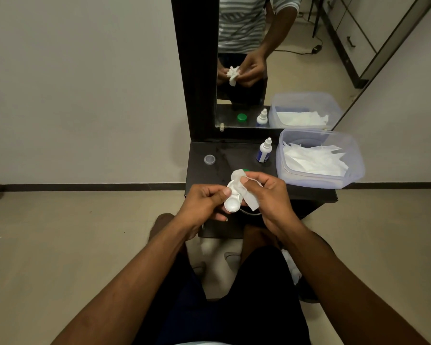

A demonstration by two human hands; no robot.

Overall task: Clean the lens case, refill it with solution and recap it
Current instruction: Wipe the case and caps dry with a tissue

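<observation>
My left hand (204,202) grips a white lens case (232,204) by its middle, above the front edge of the small black table (237,155). The near well of the case is uncapped and faces up. My right hand (266,192) presses a white tissue (244,192) into the far well, which the tissue hides. A clear cap (209,159) lies at the table's left. A green cap (245,170) peeks out just behind the tissue. The solution bottle (263,150), white with a blue label, stands upright and capped at the back.
A clear plastic tub (353,170) of white tissues fills the table's right side and overhangs its edge. A mirror (296,58) in a black frame stands behind the table and reflects the hands, bottle and tub. Beige floor lies on both sides.
</observation>
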